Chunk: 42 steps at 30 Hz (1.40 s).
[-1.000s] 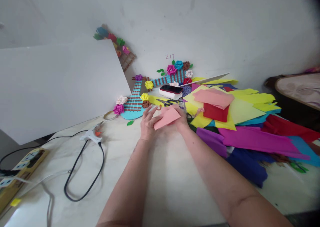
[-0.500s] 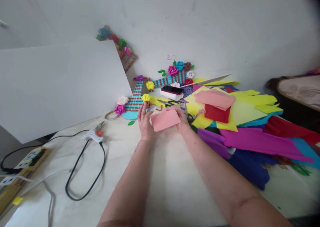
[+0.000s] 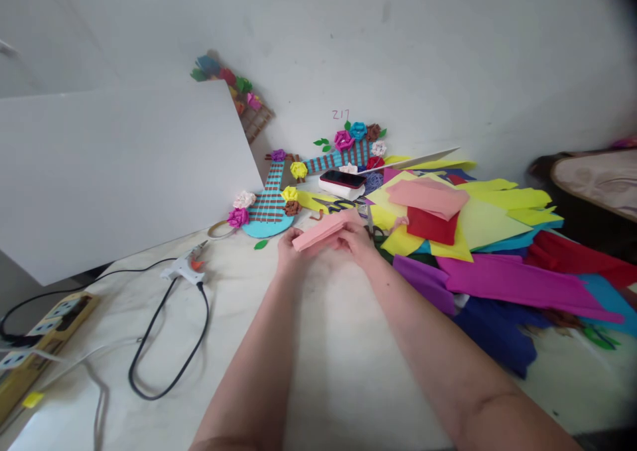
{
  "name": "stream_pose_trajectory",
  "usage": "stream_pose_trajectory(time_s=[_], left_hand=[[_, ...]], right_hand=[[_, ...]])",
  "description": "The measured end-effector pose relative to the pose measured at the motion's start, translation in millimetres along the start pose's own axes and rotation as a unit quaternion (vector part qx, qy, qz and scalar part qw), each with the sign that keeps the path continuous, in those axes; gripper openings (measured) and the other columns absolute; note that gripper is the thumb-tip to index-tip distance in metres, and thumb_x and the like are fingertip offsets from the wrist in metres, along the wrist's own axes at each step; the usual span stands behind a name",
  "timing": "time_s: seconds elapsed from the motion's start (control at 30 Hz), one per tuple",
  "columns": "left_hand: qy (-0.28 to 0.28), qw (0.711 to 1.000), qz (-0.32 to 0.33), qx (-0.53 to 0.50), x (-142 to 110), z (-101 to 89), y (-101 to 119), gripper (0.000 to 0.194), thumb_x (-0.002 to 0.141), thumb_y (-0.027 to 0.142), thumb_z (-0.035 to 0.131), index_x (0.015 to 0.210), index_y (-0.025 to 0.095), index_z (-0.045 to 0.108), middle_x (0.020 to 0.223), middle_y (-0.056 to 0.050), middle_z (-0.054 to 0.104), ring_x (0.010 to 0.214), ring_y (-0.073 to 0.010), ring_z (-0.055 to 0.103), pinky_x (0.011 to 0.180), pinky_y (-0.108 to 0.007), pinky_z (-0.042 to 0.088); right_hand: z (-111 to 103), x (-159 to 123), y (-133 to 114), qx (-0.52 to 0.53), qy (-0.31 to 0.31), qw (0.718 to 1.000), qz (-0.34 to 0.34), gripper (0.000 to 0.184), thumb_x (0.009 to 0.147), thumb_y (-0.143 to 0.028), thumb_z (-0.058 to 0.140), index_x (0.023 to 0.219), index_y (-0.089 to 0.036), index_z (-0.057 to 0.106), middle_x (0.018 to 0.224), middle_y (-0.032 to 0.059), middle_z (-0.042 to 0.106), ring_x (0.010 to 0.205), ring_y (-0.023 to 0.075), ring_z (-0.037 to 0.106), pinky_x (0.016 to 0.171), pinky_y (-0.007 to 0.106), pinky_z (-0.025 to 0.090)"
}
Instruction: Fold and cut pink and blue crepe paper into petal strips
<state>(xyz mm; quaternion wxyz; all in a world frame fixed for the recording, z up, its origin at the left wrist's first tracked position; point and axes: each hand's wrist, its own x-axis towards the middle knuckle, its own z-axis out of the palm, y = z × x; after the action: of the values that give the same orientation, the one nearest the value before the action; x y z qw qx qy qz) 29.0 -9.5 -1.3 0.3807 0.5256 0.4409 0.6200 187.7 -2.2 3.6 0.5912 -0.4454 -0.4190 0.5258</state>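
Between my hands, a piece of pink crepe paper point(image 3: 326, 229) is held a little above the table, folded along its length. My left hand point(image 3: 291, 251) is closed on its left end. At the right end, my right hand point(image 3: 357, 242) pinches it, with the fingers partly under the paper. Just beyond stand scissors point(image 3: 338, 205) and a phone point(image 3: 343, 178) on a white box. To the left of the paper lies a turquoise, brown-striped paper decoration point(image 3: 269, 228) with paper flowers, and a green paper leaf point(image 3: 261, 245).
A glue gun point(image 3: 184, 268) with a looping cord lies at the left, near a power strip point(image 3: 54, 325). Coloured paper sheets point(image 3: 517, 278) are heaped at the right. A large white board point(image 3: 124, 179) leans at the back left. A roll of tape point(image 3: 219, 229) lies beside the decoration.
The pink paper has gone from a flat, facing panel to a narrower folded strip. My left fingers, raised and spread before, have closed on its left end.
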Motion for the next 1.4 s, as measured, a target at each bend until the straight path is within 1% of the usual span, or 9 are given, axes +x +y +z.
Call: stream_pose_trajectory(time_s=[0.13, 0.23, 0.4, 0.63, 0.83, 0.93, 1.2, 1.27, 1.4], left_hand=[[0.017, 0.982, -0.117, -0.148, 4, -2.0, -4, 0.033, 0.052, 0.035, 0.074, 0.074, 0.015, 0.060, 0.070, -0.003, 0.066, 0.071, -0.0195, 0.062, 0.066, -0.030, 0.049], [0.013, 0.972, -0.157, -0.175, 6, -3.2, -6, 0.041, 0.054, 0.034, 0.076, 0.085, 0.011, 0.064, 0.086, -0.010, 0.069, 0.083, -0.0244, 0.064, 0.076, -0.035, 0.050], [-0.014, 0.977, -0.152, -0.151, 7, -4.8, -9, 0.040, 0.058, 0.037, 0.074, 0.086, 0.011, 0.066, 0.092, -0.012, 0.069, 0.091, -0.0263, 0.064, 0.084, -0.038, 0.049], [0.028, 0.973, -0.156, -0.167, 10, -7.3, -14, 0.039, 0.061, 0.036, 0.074, 0.089, 0.011, 0.065, 0.097, -0.012, 0.068, 0.094, -0.0265, 0.063, 0.085, -0.039, 0.050], [0.046, 0.975, -0.142, -0.167, 11, -5.1, -14, 0.039, 0.061, 0.038, 0.074, 0.089, 0.012, 0.065, 0.098, -0.012, 0.068, 0.094, -0.0263, 0.063, 0.084, -0.038, 0.050], [0.055, 0.978, -0.131, -0.152, 12, -4.6, -14, 0.041, 0.061, 0.041, 0.073, 0.090, 0.013, 0.065, 0.098, -0.011, 0.068, 0.094, -0.0261, 0.063, 0.083, -0.038, 0.050], [0.080, 0.986, -0.106, -0.098, 14, -7.5, -15, 0.046, 0.064, 0.045, 0.069, 0.095, 0.012, 0.065, 0.094, -0.011, 0.068, 0.094, -0.0253, 0.062, 0.079, -0.034, 0.050], [0.083, 0.987, -0.103, -0.086, 15, -7.4, -15, 0.046, 0.065, 0.045, 0.067, 0.096, 0.011, 0.066, 0.093, -0.011, 0.068, 0.092, -0.0249, 0.063, 0.077, -0.033, 0.050], [0.129, 0.984, -0.107, -0.060, 17, -7.4, -14, 0.041, 0.066, 0.041, 0.066, 0.092, 0.009, 0.066, 0.090, -0.012, 0.068, 0.085, -0.0230, 0.064, 0.071, -0.030, 0.050]], right_hand=[[1, -1, 1, -0.027, -0.013, 0.999, 0.041, 0.021, 0.053, -0.028, 0.069, 0.051, -0.017, 0.051, 0.036, -0.0023, 0.050, 0.032, 0.0081, 0.042, 0.030, 0.018, 0.018], [1, 0, 4, -0.027, -0.020, 0.998, 0.049, 0.025, 0.053, -0.029, 0.070, 0.048, -0.017, 0.048, 0.034, -0.0026, 0.048, 0.030, 0.0072, 0.039, 0.029, 0.018, 0.017], [-1, 0, 5, -0.025, -0.057, 0.996, 0.062, 0.021, 0.054, -0.027, 0.069, 0.051, -0.016, 0.051, 0.035, -0.0019, 0.050, 0.030, 0.0081, 0.042, 0.028, 0.017, 0.017], [-4, 4, 13, 0.003, -0.085, 0.994, 0.063, 0.026, 0.067, -0.040, 0.060, 0.062, -0.014, 0.058, 0.052, 0.0060, 0.064, 0.033, 0.0089, 0.047, 0.027, 0.018, 0.019], [-7, 6, 13, 0.013, -0.085, 0.992, 0.093, 0.035, 0.072, -0.048, 0.056, 0.066, -0.014, 0.058, 0.057, 0.0093, 0.066, 0.034, 0.0095, 0.048, 0.028, 0.018, 0.023], [-7, 4, 12, 0.006, -0.088, 0.992, 0.085, 0.032, 0.067, -0.046, 0.064, 0.069, -0.014, 0.059, 0.060, 0.0095, 0.067, 0.035, 0.0091, 0.048, 0.029, 0.018, 0.024], [-5, 2, 11, -0.043, -0.072, 0.995, 0.052, 0.028, 0.060, -0.038, 0.073, 0.057, -0.014, 0.058, 0.059, 0.0085, 0.068, 0.035, 0.0075, 0.048, 0.029, 0.017, 0.027], [-3, 2, 11, -0.051, -0.063, 0.996, 0.047, 0.027, 0.061, -0.035, 0.072, 0.057, -0.013, 0.057, 0.057, 0.0077, 0.067, 0.035, 0.0075, 0.048, 0.029, 0.017, 0.027], [-2, 1, 12, -0.054, -0.058, 0.996, 0.044, 0.022, 0.067, -0.032, 0.068, 0.060, -0.013, 0.058, 0.056, 0.0067, 0.067, 0.035, 0.0079, 0.049, 0.029, 0.017, 0.028]])
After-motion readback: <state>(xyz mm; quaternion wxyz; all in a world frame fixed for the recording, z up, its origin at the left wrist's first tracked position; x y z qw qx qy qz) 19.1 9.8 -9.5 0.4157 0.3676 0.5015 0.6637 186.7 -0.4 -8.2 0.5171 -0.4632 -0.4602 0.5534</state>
